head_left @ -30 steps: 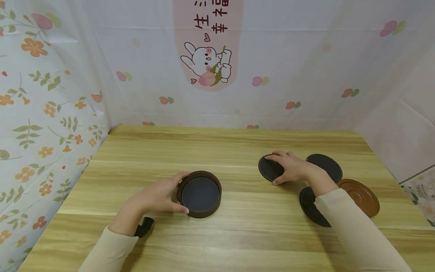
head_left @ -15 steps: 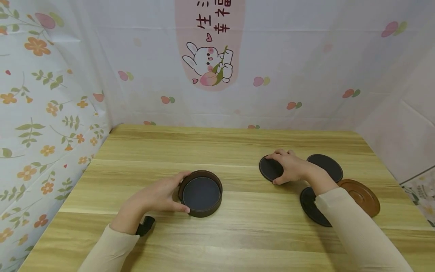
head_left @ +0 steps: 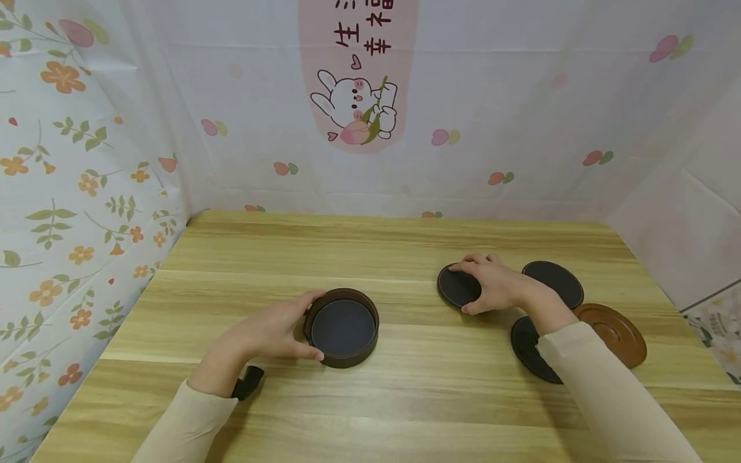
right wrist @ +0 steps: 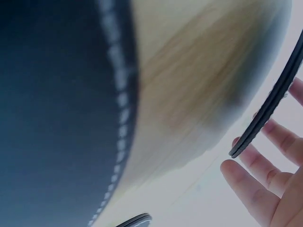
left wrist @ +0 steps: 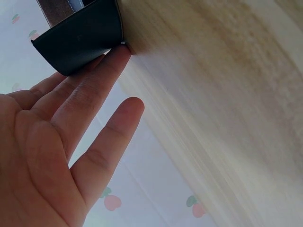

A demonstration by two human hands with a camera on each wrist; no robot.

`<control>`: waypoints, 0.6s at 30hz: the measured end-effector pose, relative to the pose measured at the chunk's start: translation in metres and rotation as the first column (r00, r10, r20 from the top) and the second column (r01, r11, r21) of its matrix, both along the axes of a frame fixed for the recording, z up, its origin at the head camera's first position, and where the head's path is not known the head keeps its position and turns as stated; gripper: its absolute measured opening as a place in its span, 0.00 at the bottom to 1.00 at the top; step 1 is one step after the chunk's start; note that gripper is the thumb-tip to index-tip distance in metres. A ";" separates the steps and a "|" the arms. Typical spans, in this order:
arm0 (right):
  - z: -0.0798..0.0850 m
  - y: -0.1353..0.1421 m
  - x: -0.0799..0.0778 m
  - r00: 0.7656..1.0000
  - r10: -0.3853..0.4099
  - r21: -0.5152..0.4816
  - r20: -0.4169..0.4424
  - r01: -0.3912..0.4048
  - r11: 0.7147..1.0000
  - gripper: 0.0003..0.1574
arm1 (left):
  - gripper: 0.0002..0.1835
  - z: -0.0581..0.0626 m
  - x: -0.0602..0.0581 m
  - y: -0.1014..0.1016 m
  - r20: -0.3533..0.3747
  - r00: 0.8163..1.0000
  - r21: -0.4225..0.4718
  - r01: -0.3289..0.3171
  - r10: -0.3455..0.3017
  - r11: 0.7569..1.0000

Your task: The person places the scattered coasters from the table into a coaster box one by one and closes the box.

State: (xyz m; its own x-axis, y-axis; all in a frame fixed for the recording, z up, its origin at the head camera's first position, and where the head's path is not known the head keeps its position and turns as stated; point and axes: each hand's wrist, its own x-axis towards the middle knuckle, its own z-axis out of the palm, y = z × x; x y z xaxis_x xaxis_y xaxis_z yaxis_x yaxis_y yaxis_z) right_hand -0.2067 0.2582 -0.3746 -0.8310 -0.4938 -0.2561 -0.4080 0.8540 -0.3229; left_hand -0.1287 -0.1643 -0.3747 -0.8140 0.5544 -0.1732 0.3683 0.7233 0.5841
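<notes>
My left hand [head_left: 272, 331] grips the left side of a round, dark brown leather coaster holder [head_left: 343, 328], thumb at its near side and fingers at its far side. The holder stands upright on the table with a dark inner base. In the left wrist view, fingers touch the holder's dark outer wall [left wrist: 85, 40]. To the right, my right hand [head_left: 498, 283] holds a black round coaster [head_left: 454, 287] by its edges. The right wrist view shows this coaster [right wrist: 270, 109] edge-on against the fingers, apart from the tabletop.
Right of my right hand lie a black coaster [head_left: 554, 281] and a brown coaster [head_left: 615, 334]. Another black coaster [head_left: 528, 354] is partly covered by the right sleeve [head_left: 613, 392]. A small black object [head_left: 250, 382] shows beside the left wrist. A patterned cloth [head_left: 486, 116] hangs behind the table.
The coaster in my right hand has shifted slightly left and its tilt has changed a little. The left hand and the holder stay as they were.
</notes>
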 end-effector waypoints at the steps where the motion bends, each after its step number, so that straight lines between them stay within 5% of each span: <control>1: 0.001 -0.001 0.001 1.000 0.005 -0.003 -0.005 -0.005 1.000 0.51 | 0.58 0.000 0.000 0.000 0.000 1.000 0.004 0.001 -0.001 1.000; 18: 0.009 -0.034 0.012 0.994 0.090 -0.029 -0.065 -0.092 0.995 0.51 | 0.58 -0.002 -0.001 0.000 -0.006 1.000 0.006 -0.009 0.009 1.000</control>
